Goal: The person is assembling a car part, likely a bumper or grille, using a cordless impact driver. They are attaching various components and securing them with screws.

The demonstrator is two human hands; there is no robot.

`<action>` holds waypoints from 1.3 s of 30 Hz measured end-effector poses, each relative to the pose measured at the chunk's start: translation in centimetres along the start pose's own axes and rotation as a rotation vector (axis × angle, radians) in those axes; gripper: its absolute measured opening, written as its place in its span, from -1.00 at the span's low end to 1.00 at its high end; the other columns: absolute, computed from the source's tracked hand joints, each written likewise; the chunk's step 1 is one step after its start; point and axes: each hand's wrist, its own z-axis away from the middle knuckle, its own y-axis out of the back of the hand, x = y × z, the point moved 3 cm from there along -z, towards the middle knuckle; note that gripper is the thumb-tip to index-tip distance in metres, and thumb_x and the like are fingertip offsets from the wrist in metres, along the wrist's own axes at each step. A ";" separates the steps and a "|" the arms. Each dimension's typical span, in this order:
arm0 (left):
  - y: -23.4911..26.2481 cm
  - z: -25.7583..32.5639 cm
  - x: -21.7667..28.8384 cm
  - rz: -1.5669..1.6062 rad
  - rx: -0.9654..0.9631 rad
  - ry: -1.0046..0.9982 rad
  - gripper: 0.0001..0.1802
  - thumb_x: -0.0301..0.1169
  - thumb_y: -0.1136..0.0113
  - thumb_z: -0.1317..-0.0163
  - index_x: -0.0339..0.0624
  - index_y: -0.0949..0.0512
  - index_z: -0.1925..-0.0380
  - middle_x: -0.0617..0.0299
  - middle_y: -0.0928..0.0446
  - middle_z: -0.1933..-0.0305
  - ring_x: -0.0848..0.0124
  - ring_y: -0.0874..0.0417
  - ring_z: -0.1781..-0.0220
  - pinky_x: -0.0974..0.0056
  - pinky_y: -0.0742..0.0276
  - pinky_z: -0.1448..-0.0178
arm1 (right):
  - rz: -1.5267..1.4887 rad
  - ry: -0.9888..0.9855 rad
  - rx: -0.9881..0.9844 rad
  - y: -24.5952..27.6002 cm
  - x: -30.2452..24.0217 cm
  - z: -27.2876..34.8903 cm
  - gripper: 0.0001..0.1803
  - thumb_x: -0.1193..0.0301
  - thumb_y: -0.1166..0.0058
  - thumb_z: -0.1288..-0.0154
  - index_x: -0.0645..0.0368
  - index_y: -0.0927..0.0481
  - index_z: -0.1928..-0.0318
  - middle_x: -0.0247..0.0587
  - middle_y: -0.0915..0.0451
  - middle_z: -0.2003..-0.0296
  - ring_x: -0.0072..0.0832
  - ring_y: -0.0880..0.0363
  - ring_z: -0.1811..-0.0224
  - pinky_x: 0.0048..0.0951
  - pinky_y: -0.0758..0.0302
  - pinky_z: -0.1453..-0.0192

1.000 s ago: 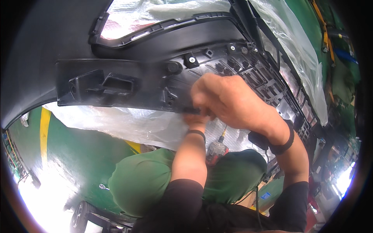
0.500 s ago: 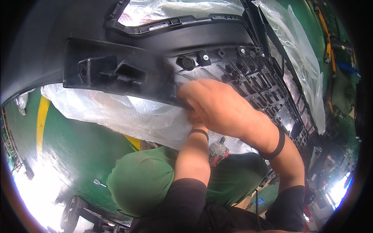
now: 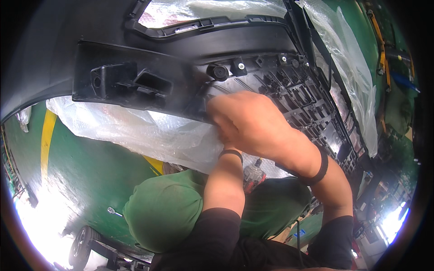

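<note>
Black plastic, smooth and faintly glossy, forms a long panel [image 3: 122,74] with moulded pockets, seen in the head view. At the panel's right end the right hand [image 3: 248,117] curls over, covering most of the left hand [image 3: 229,140]; the fingertips are hidden, so what either hand pinches, if anything, cannot be told. Uneven pressure there could make the slick panel slip or its edge crack. Crinkled, translucent bubble wrap [image 3: 149,135] lies below the panel; a power driver [image 3: 254,177], below and right of the panel, might slide if bumped. Ribbed black latticework [image 3: 303,90] spreads to the panel's right.
</note>
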 end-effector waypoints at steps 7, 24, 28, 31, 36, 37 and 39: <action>0.0 -0.3 0.2 -0.002 0.008 0.002 -0.17 0.22 -0.14 -0.35 -0.18 -0.42 -0.40 -0.11 -0.44 -0.46 0.00 -0.39 -0.53 -0.11 -0.23 -0.56 | 0.147 -0.022 0.067 -1.2 -0.2 -0.1 -0.92 0.47 -0.09 -0.34 0.19 -0.49 0.23 -0.07 -0.63 0.42 -0.04 -0.64 0.25 -0.02 -0.59 0.21; 0.3 -0.8 0.6 0.003 0.017 0.011 -0.18 0.19 -0.17 -0.34 -0.21 -0.43 -0.38 -0.13 -0.45 -0.44 0.00 -0.41 -0.53 -0.11 -0.23 -0.56 | 0.145 0.132 0.064 -1.3 0.5 0.4 -0.92 0.51 -0.10 -0.26 0.16 -0.54 0.23 -0.14 -0.59 0.36 -0.11 -0.65 0.27 -0.12 -0.62 0.22; 0.5 -0.6 0.9 -0.006 0.025 0.013 -0.18 0.19 -0.17 -0.34 -0.21 -0.44 -0.38 -0.13 -0.46 -0.43 0.01 -0.41 -0.53 -0.11 -0.23 -0.56 | 0.117 0.122 0.049 -2.0 0.9 -0.3 -0.94 0.50 -0.08 -0.28 0.18 -0.53 0.24 -0.11 -0.59 0.36 -0.05 -0.66 0.25 -0.06 -0.61 0.20; 0.4 -0.3 1.2 -0.004 0.025 -0.007 -0.18 0.18 -0.18 -0.34 -0.22 -0.44 -0.37 -0.13 -0.46 -0.43 0.01 -0.41 -0.52 -0.11 -0.23 -0.56 | 0.120 0.086 0.054 -2.4 1.3 -0.5 -0.94 0.50 -0.07 -0.30 0.18 -0.52 0.23 -0.09 -0.59 0.37 -0.03 -0.66 0.25 -0.05 -0.61 0.19; 0.9 -0.1 0.8 -0.024 0.067 0.001 -0.18 0.18 -0.19 -0.34 -0.23 -0.44 -0.37 -0.14 -0.47 -0.42 0.01 -0.41 -0.52 -0.11 -0.24 -0.56 | 0.006 0.074 0.070 -1.8 0.9 -0.3 -0.91 0.49 -0.07 -0.30 0.20 -0.57 0.22 -0.05 -0.62 0.35 0.00 -0.68 0.23 -0.04 -0.62 0.16; 1.0 0.0 0.7 -0.031 0.074 0.006 -0.19 0.18 -0.19 -0.34 -0.23 -0.44 -0.37 -0.14 -0.47 -0.42 0.01 -0.41 -0.52 -0.11 -0.24 -0.56 | -0.023 0.086 0.079 -1.6 0.9 -0.2 -0.91 0.49 -0.07 -0.30 0.20 -0.59 0.21 -0.03 -0.63 0.34 0.01 -0.68 0.22 -0.03 -0.62 0.15; 1.3 0.0 0.8 -0.033 0.083 -0.002 -0.19 0.17 -0.19 -0.34 -0.23 -0.45 -0.36 -0.14 -0.47 -0.42 0.01 -0.42 -0.52 -0.11 -0.24 -0.56 | -0.103 0.086 0.115 -2.0 1.4 -0.4 -0.88 0.49 -0.08 -0.28 0.21 -0.65 0.22 0.02 -0.68 0.29 0.04 -0.70 0.17 0.01 -0.62 0.09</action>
